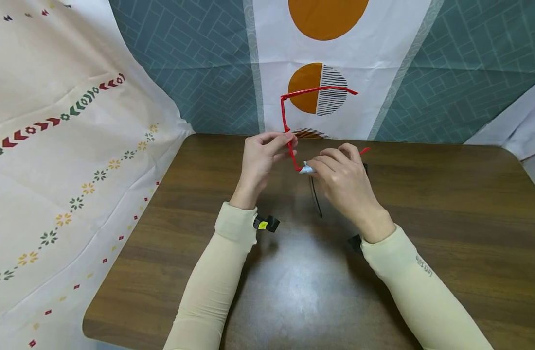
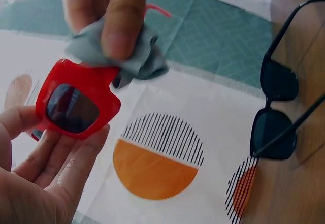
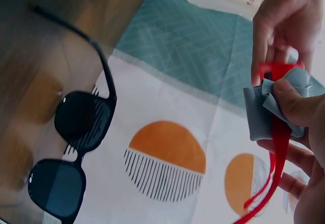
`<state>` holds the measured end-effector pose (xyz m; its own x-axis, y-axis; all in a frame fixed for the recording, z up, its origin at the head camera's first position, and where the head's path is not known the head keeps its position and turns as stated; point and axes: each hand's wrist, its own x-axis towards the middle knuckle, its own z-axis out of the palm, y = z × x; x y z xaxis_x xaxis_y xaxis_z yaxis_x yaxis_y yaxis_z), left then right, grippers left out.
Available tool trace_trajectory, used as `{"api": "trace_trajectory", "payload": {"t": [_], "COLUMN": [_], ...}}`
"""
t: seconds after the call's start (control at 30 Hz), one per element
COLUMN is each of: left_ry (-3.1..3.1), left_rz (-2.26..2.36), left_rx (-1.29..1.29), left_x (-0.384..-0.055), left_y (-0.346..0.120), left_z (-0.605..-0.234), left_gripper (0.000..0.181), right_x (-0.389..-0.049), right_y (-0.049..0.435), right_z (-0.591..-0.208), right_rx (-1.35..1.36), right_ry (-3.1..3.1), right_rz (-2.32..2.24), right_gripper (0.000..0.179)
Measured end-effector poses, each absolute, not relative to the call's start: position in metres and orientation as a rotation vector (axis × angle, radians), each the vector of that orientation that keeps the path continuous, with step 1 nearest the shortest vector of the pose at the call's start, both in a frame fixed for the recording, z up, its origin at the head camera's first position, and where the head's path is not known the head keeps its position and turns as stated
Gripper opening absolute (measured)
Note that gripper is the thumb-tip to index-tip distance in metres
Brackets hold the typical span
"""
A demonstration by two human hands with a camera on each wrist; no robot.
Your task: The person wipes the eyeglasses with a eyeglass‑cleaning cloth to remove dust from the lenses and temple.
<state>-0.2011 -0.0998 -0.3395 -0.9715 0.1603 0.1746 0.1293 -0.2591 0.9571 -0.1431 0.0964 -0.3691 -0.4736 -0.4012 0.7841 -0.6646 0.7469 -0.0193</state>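
My left hand (image 1: pixel 260 160) grips a pair of red sunglasses (image 1: pixel 284 114) by the front, its thumb and fingers at the rim of one dark lens. One temple arm extends up and to the right in the head view. A grey-blue cloth (image 2: pixel 139 56) is folded over the other end of the red frame. The thumb and fingers of my right hand (image 1: pixel 348 182) pinch that cloth (image 3: pixel 257 113) against the frame, hiding the lens there. Below the cloth, a red temple arm hangs past the right fingers in the right wrist view.
Black sunglasses (image 3: pixel 84 120) with dark lenses stand on the brown wooden table (image 1: pixel 171 233), mostly hidden behind my right hand in the head view. Behind the table hangs a teal and white cloth (image 1: pixel 197 63). A patterned white cloth (image 1: pixel 75 146) drapes at the left.
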Motion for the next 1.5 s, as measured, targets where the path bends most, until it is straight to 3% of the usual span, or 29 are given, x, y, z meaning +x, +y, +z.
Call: {"api": "trace_trajectory", "payload": {"t": [0.43,0.73,1.2,1.5], "left_ry": [1.851,1.792,1.727,1.692], "left_rz": [2.496,2.506,2.483,2.486], "left_rx": [0.387,0.373,0.427,0.439], "left_x": [-0.21,-0.216,-0.216,-0.216], "left_y": [-0.117,-0.124,-0.129,-0.13], "left_z": [-0.34,-0.342,-0.341,-0.339], "left_gripper": [0.014,0.014,0.017,0.019], "right_x": [-0.15,-0.15,-0.145,-0.143], "right_y": [0.116,0.131,0.149,0.161], "right_z": [-0.362,-0.356,-0.344,-0.339], "right_rx": [0.771,0.774,0.827,0.786], "right_ry": [-2.046,-2.087,-2.063,-2.095], "right_rz": [0.471,0.581,1.121,1.258], "right_gripper": [0.008,0.012,0.029,0.028]}}
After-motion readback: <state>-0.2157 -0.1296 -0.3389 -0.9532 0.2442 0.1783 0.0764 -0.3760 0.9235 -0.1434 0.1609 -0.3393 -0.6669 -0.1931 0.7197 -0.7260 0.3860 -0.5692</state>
